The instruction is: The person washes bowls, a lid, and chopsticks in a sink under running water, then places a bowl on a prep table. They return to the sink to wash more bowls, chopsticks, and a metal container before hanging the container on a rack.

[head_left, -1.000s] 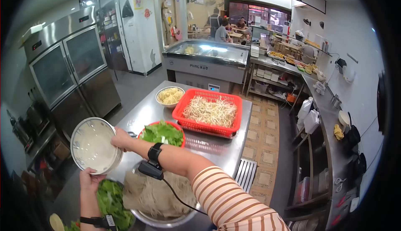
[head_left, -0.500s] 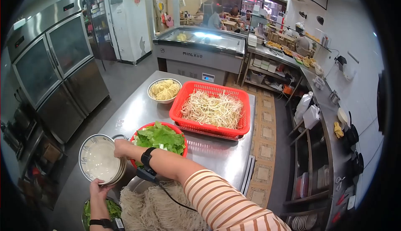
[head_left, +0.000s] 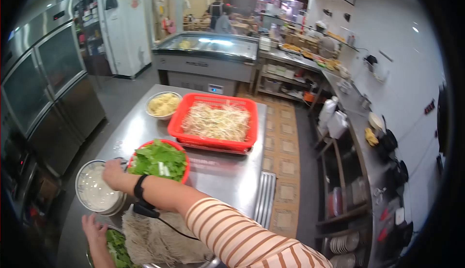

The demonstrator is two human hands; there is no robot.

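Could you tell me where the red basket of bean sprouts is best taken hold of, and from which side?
Probably by the rims of its two short sides, one hand each. The red basket is wide, shallow and heaped with bean sprouts, so a one-sided grip might tilt it. Come from the near edge of the steel table, which is bare.

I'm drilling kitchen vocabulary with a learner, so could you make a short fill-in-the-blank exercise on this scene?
1. The right hand rests on the rim of a stack of ____ on the steel table.
2. The bean sprouts lie in a ____ basket.
3. The round red basket beside the right hand holds leafy ____.
4. The left hand is beside a heap of thin brownish ____.

Missing words: bowls; red; greens; noodles
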